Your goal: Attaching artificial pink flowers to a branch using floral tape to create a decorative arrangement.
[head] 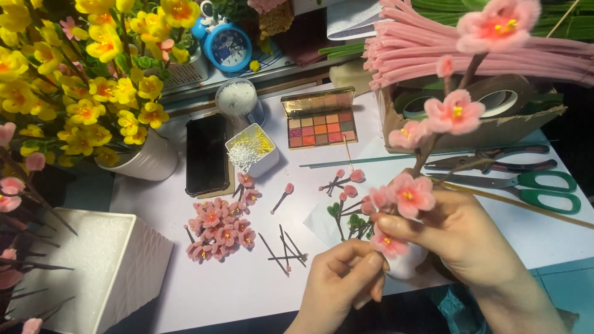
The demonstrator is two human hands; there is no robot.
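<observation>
My right hand [461, 238] grips the brown stem of a branch of pink fuzzy blossoms [455, 112] that rises toward the upper right. A pink blossom [388, 243] sits at the branch's lower end, just under my right thumb. My left hand [343, 278] is pinched closed right beside that blossom, fingertips touching it or the stem below; what it holds is hidden. Both hands hover over the near edge of the white table [247, 281].
A pile of pink blossoms [218, 230], loose brown sticks [283, 248] and small buds [340, 184] lie mid-table. Behind are a black phone [206, 153], makeup palette [320, 119], stamen box [252, 148], yellow flower pot [145, 158], pink pipe cleaners [445, 52], green scissors [532, 188], white box [93, 272].
</observation>
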